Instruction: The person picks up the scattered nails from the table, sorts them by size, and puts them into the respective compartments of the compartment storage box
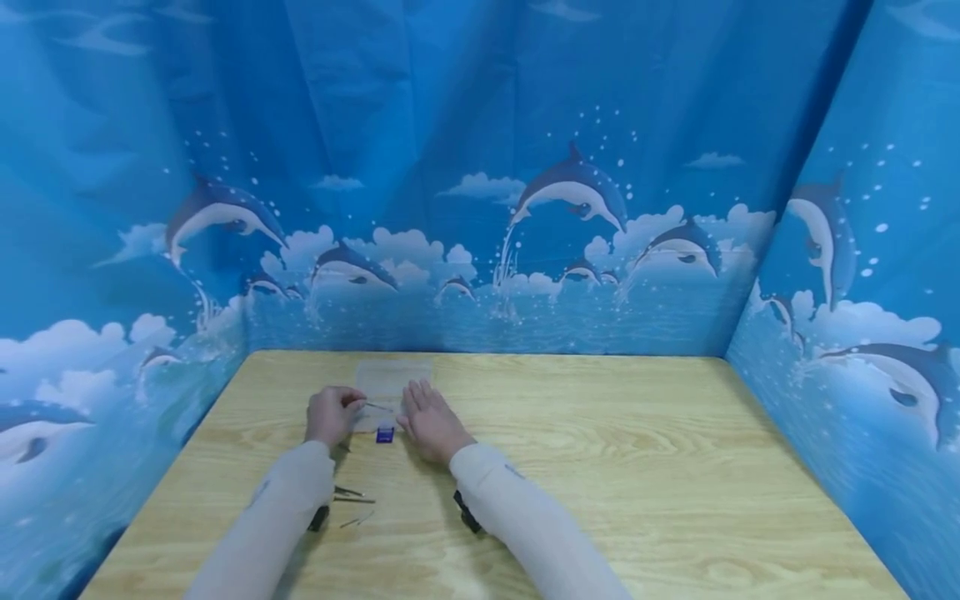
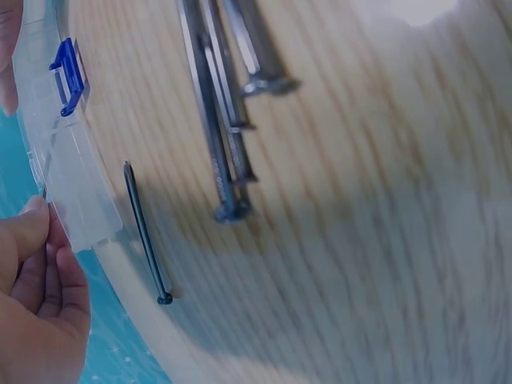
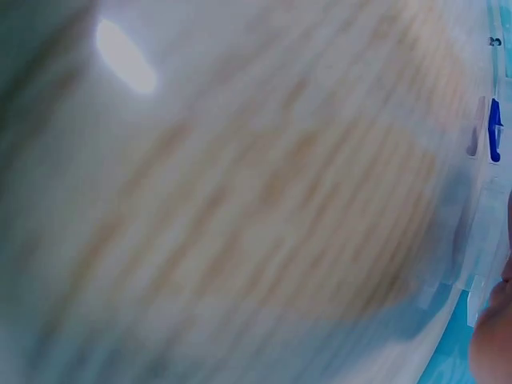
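A clear plastic box (image 1: pixel 393 377) with a blue latch (image 1: pixel 385 435) on its front lies near the table's far left, its lid folded back. My left hand (image 1: pixel 330 414) is at the box's left side, pinching a thin metal nail (image 1: pixel 380 407) between thumb and fingertips. That nail reaches across over the box. At the right side, my right hand (image 1: pixel 435 425) lies against the box with fingers extended. Only part of the right hand shows in the right wrist view, beside the clear box (image 3: pixel 480 232).
A dark nail (image 2: pixel 146 236) lies just in front of the box. Nearer me are several larger nails (image 2: pixel 210 120), and small thin nails (image 1: pixel 356 520) lie in front of those. The wooden table (image 1: pixel 637 467) meets a blue dolphin-print curtain (image 1: pixel 450 167) behind and at both sides.
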{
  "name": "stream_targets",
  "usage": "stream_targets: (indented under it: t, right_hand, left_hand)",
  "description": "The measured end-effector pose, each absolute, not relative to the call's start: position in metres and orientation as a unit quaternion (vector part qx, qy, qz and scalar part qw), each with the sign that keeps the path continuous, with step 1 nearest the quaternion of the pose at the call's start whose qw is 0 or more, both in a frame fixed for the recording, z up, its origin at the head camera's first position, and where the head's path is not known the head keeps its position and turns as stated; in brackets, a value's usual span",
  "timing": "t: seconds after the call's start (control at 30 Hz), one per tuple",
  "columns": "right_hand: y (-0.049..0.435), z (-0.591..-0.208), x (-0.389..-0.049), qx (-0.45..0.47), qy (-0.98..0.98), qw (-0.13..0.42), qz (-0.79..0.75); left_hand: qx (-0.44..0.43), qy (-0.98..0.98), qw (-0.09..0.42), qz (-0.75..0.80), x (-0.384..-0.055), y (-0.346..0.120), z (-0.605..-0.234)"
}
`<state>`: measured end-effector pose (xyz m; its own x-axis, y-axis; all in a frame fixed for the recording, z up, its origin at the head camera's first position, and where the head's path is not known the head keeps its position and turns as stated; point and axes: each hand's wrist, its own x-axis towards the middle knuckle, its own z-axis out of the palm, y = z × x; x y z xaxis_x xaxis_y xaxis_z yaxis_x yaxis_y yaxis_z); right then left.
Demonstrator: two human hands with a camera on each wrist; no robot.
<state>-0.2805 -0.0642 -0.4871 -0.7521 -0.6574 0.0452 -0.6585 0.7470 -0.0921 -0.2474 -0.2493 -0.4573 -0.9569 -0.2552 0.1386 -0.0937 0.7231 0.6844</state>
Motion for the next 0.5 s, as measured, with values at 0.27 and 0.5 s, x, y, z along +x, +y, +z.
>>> stream_targets:
  t: [0.27,0.5]
  right_hand:
    - [-0.0653,-0.4861,-0.2803,0.351,-0.934,0.0,0.058]
    - [-0.0652,-0.4855,-0.2784,0.343,-0.938,-0.007,0.057]
  left_hand:
    - [0.078,-0.927,0.114,-0.348,-0.2471,-0.25,-0.4583]
    - [0.084,-0.926,0.104,-0.354,-0.2476,-0.2516,-0.4587]
